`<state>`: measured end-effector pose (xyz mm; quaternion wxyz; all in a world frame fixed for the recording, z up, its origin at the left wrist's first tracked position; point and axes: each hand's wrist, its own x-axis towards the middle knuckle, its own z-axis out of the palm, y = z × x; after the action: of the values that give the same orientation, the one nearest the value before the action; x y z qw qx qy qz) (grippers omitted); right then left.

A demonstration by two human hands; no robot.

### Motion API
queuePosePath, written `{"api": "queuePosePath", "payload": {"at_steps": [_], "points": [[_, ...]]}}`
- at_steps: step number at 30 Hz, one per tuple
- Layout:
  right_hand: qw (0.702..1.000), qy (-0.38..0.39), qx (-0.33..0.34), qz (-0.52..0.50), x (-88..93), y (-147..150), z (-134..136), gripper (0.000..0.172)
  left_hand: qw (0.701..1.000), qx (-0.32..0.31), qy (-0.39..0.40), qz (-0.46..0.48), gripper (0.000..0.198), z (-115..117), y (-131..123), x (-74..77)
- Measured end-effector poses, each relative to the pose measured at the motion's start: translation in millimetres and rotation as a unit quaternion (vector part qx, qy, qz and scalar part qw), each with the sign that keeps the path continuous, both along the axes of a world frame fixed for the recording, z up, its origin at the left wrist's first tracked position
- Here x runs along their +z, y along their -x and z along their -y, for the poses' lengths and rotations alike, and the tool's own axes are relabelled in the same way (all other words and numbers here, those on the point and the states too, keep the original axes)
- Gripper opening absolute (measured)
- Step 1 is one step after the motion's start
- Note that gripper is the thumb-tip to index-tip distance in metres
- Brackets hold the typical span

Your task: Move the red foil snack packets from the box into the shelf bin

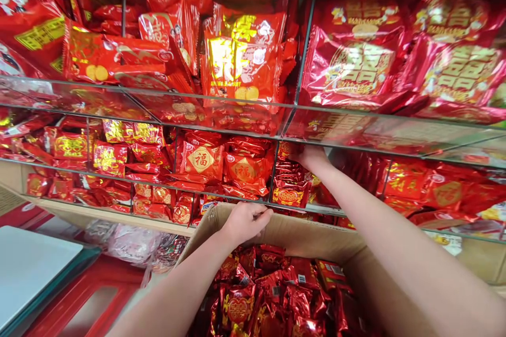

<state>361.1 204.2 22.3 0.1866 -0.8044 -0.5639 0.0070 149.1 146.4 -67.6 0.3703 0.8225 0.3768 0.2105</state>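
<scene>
One carton (312, 236) holds many packets (238, 309); left hand (242, 224) grips its far side. Shelf (379, 129) overhangs right hand (316, 159); hold I cannot tell.

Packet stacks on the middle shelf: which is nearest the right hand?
The red stack directly below the right hand, just right of a thin dark divider; the two diamond-marked packets to its left sit beyond that divider.
</scene>
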Motion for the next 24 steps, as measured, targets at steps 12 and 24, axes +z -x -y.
{"api": "queuePosePath", "payload": {"at_steps": [12, 24], "points": [[1.0, -0.009, 0.026, 0.014, 2.9, 0.7, -4.3, 0.041, 0.999, 0.023, 0.037, 0.016, 0.041, 1.2, -0.6, 0.2], [0.999, -0.001, 0.035, 0.004, 6.3, -9.2, 8.3, 0.036, 0.997, 0.027, 0.063, 0.02, 0.04, -2.1, 1.1, -0.1]]}}
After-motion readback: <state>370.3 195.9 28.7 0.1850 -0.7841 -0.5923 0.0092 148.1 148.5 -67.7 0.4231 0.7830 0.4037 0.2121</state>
